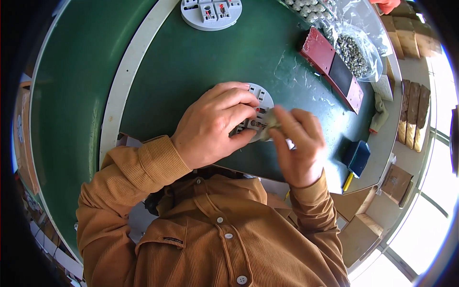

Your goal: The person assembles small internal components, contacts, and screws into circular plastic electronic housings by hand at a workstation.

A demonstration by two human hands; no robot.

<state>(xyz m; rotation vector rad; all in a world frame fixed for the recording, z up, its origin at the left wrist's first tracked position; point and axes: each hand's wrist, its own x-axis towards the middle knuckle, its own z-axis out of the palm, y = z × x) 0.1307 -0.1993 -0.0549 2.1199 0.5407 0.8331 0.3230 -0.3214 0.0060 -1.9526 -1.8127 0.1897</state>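
My left hand [210, 124] lies over the left side of a round grey fixture plate [264, 95], its fingers curled onto it and the thumb near the lower edge. Slots, small metal parts and a red spot show on the plate's uncovered part. At its right side, my right hand [302, 146] is closed, with thumb and forefinger brought together. A pale greyish piece [270, 125] shows at those fingertips, too smeared by motion to name. The fingers cover part of the plate between the two hands.
A second round grey fixture plate [191, 18] sits at the far edge of the green table [191, 62]. To the right lie a red bar-shaped block [319, 48] with a dark panel, a clear bag of small metal parts [351, 52], and a dark blue dustpan-like tool [357, 157] with a yellow handle.
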